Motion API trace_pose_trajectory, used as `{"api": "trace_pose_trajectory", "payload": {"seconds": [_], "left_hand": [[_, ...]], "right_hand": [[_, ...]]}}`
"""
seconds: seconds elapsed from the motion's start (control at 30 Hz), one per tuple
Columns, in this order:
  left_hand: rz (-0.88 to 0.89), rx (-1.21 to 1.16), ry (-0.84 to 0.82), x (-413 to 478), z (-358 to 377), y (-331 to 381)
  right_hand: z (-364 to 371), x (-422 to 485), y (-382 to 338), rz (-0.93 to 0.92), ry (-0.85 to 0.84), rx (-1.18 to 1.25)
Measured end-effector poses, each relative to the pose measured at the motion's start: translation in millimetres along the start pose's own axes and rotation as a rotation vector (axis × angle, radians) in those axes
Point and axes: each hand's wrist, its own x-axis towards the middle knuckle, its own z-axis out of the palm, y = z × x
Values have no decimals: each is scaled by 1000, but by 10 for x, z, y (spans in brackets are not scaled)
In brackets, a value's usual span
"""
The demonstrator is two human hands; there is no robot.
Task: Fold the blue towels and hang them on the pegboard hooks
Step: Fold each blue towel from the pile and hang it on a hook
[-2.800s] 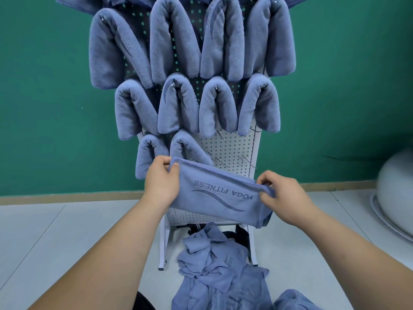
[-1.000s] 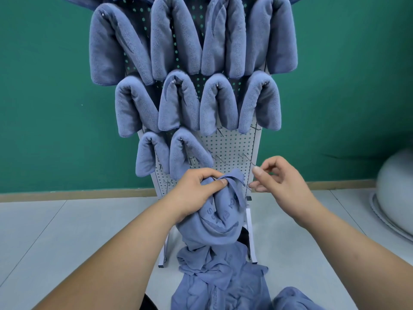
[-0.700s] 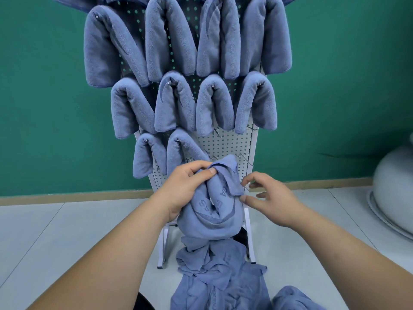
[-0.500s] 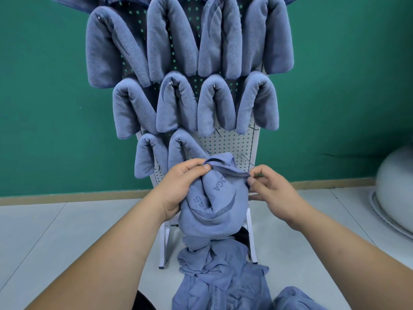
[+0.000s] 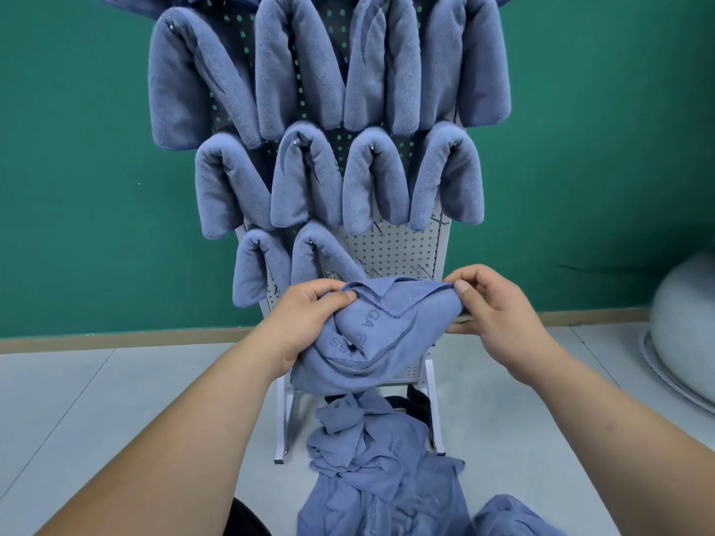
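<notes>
Two hands: both hold one blue towel (image 5: pixel 379 342) at the centre of the frame, in front of the lower part of the pegboard (image 5: pixel 394 257).
Left hand (image 5: pixel 309 315): fingers curled round the bunched left end of the towel, thumb pressed on top.
Right hand (image 5: pixel 495 315): thumb and forefinger pinch the towel's upper right edge.
Towel in hand: stretched loosely between the hands, sagging and creased in the middle, one corner flopped over the front, printed lettering partly hidden in the wrinkles.
Hung towels (image 5: pixel 301 71): folded and draped over hooks in rows across the upper half of the frame; the lowest row has just two, at centre left.
Free hooks (image 5: pixel 422 269): bare, just above the held towel, to the right of those two.
Pile (image 5: pixel 371 466): more loose blue towels on the floor (image 5: pixel 96 400) at lower centre, by the pegboard's legs.
Step in hand: probably tidying the fold before hanging.
Doing it well: pull the top edge taut, line up the corners, smooth the sag and the flopped corner into a narrow band, then drape its middle over the nearest free hook so both ends hang evenly.
Right edge: a pale grey rounded object (image 5: pixel 685 315), partly cut off.
</notes>
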Motion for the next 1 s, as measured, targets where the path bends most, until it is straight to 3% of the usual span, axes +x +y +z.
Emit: {"api": "trace_pose_trajectory", "payload": {"seconds": [0.23,0.47,0.53,0.63,0.7,0.87,1.0], "left_hand": [[13,195,-8,16,-34,-53],[76,387,-48,20,-60,-119],[97,452,-61,36,-72,-142],[99,552,-93,52,-65,-179],[86,597,-122,51,-30,-201],[114,622,-183,63,63,-217],[150,577,-237,41,138,-220]], "right_hand": [[-50,-9,26,101,-48,114],[-191,4,58,60,-92,-55],[-245,29,94,35,-71,-169],[-308,49,178,-32,-63,-533],[-301,15,207,-79,-133,-678],[-77,-128,210,-137,-498,-854],[188,-228,212,-225,-573,-832]]}}
